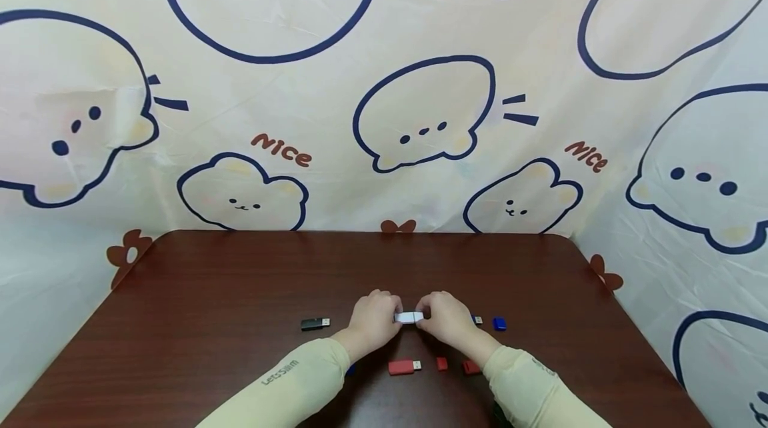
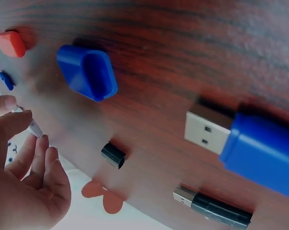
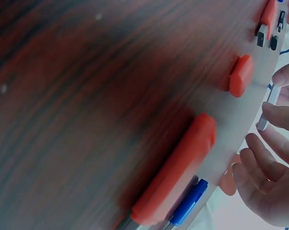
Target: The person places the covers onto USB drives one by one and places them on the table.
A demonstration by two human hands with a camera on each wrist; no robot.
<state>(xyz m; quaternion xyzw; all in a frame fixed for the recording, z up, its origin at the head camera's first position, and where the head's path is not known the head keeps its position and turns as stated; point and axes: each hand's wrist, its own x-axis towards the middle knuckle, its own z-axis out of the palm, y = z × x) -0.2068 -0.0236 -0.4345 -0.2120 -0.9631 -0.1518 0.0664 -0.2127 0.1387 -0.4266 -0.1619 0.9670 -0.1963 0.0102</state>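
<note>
My left hand (image 1: pixel 375 318) and right hand (image 1: pixel 447 318) meet over the middle of the table. Between them they hold a small white USB stick (image 1: pixel 409 317), each pinching one end with thumb and fingers. A thin line crosses its body near the right end; no metal plug shows. In the left wrist view the left hand's fingertips cover part of the white stick (image 2: pixel 35 128). The right wrist view shows it as a narrow pale strip (image 3: pixel 269 112) at the right hand's fingertips.
A black USB stick (image 1: pixel 315 324) lies left; a red one (image 1: pixel 403 367) and red cap (image 1: pixel 441 364) lie nearer. Another red stick (image 1: pixel 471 367) is partly under the right forearm. A blue cap (image 1: pixel 499 324) lies right. The left wrist view shows a blue stick (image 2: pixel 264 148) and black cap (image 2: pixel 114 154).
</note>
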